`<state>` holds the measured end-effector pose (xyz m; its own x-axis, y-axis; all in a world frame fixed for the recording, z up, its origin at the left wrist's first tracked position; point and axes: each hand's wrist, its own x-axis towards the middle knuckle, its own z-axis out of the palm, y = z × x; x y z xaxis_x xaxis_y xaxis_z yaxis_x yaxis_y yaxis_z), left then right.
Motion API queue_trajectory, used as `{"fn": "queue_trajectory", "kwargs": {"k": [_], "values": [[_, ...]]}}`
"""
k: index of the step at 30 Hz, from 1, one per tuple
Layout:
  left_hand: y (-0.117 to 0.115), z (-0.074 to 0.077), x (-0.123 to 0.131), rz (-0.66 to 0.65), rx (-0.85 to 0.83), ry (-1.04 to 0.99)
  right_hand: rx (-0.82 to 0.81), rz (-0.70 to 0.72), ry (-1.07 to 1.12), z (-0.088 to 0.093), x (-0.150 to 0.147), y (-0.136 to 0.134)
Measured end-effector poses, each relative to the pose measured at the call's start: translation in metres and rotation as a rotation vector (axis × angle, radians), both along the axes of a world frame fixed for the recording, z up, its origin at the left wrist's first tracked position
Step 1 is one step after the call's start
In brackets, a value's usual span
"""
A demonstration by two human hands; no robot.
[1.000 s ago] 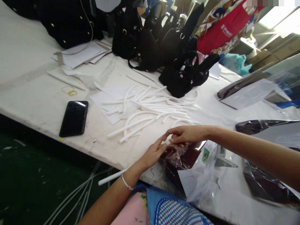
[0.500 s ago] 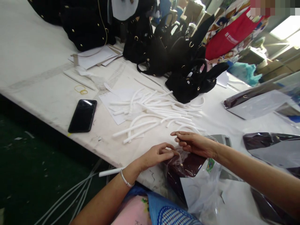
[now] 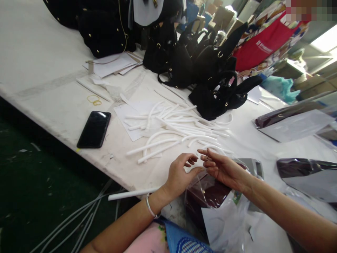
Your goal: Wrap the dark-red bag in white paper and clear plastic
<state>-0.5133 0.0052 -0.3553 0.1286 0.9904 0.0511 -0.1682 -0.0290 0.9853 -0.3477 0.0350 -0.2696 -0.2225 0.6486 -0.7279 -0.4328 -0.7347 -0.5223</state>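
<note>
My left hand (image 3: 181, 174) is above the near edge of a maroon bag (image 3: 212, 193) wrapped in clear plastic. Its fingers curl apart from the thumb, with nothing visible between them, and the thumb is close to the plastic. Opposite it, my right hand (image 3: 221, 167) hovers over the bag's far side. Its index finger is stretched out and the others are loosely bent, with no object showing in them. The fingertips of both hands are close to each other. White paper shows through the plastic on the lower part of the bag.
White tubes (image 3: 168, 131) lie heaped beyond my hands. A black phone (image 3: 94, 130) lies near the table edge. Black bags (image 3: 184, 59) stand at the back, and other wrapped maroon bags (image 3: 297, 168) lie at right. A person in a red apron (image 3: 260, 45) stands across the table.
My left hand has lifted from the plastic, its fingers and thumb now wider apart. My right hand's fingers have loosened from a pinch. The view has shifted slightly.
</note>
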Motion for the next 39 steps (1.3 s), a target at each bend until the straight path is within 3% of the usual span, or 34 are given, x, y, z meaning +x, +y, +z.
{"fn": "queue_trajectory", "kwargs": {"k": [8, 20, 30, 36, 39], "values": [[0.010, 0.007, 0.008, 0.085, -0.005, -0.020, 0.038, -0.002, 0.000, 0.000, 0.001, -0.002], [0.009, 0.005, 0.009, 0.174, 0.144, 0.064, 0.102, 0.058, -0.015, -0.002, 0.004, -0.004], [0.019, -0.002, -0.013, 0.228, 0.298, 0.237, 0.057, 0.136, -0.069, 0.014, 0.004, -0.002], [0.011, 0.004, -0.017, -0.013, 0.183, 0.013, 0.105, 0.180, -0.081, 0.021, 0.003, 0.001], [0.006, 0.009, -0.011, 0.025, 0.172, -0.003, 0.121, 0.166, -0.071, 0.020, 0.000, 0.000]]}}
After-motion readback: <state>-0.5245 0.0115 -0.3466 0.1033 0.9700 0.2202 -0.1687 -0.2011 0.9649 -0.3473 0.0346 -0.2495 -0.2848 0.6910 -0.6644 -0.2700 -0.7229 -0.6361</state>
